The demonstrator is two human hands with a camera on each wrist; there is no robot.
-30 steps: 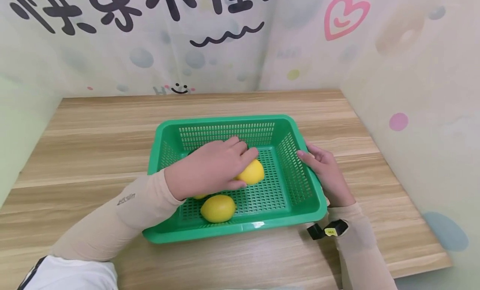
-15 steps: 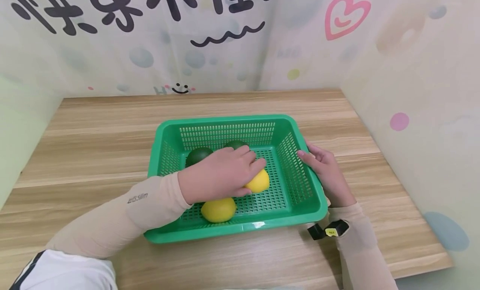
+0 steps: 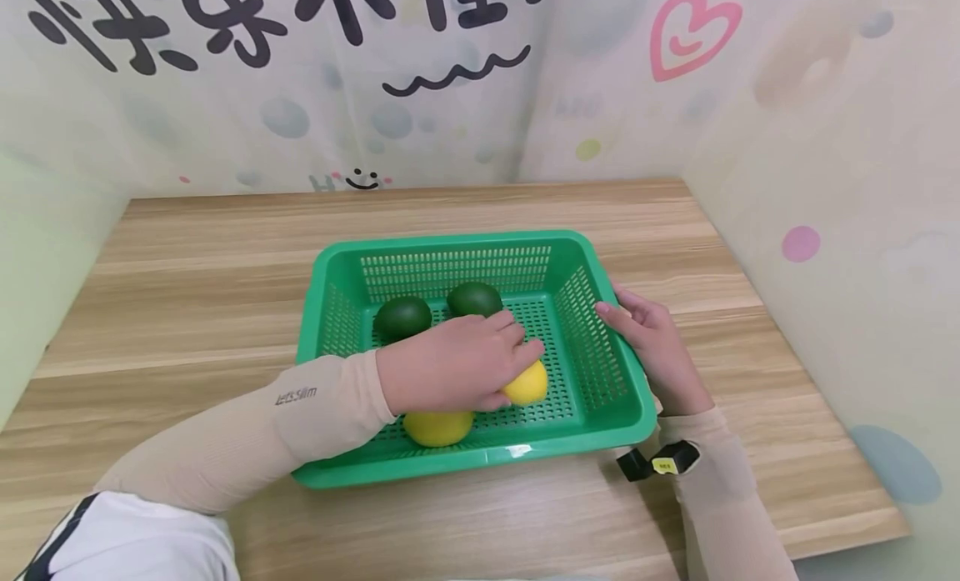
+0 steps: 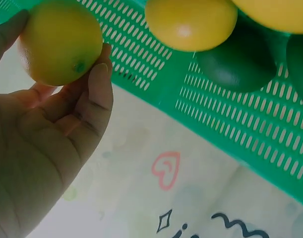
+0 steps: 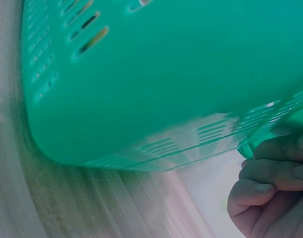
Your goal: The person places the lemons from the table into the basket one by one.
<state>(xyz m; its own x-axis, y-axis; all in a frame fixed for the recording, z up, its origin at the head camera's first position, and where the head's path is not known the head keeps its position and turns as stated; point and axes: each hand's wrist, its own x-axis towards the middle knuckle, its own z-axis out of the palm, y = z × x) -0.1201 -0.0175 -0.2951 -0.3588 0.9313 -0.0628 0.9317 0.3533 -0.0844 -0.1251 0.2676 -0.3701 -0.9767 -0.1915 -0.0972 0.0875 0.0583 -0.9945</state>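
My left hand [image 3: 453,363] is inside the green plastic basket [image 3: 450,241], gripping a yellow lemon [image 3: 527,384] between thumb and fingers. In the left wrist view, that lemon [image 4: 62,42] sits in the fingertips, one end showing. Just below the hand in the head view lies another lemon [image 3: 438,428], partly covered by it. Two dark green, smooth, egg-shaped fruits, avocado-like, rest behind: one on the left [image 3: 402,318], one farther right [image 3: 475,299]. My right hand [image 3: 660,348] holds the basket's right rim, thumb on top; its fingers [image 5: 270,173] are partly seen in the right wrist view.
The basket stands on a wood-grain table [image 3: 210,272]. Its slotted walls rise around the fruit. A printed wall covering [image 3: 450,139] closes off the back, and another wall [image 3: 825,172] the right side. A black wrist strap device [image 3: 658,462] sits on the right wrist.
The left hand has moved right and toward the front of the basket with the lemon, uncovering both dark green fruits and covering more of the front lemon. The right hand and basket stay put.
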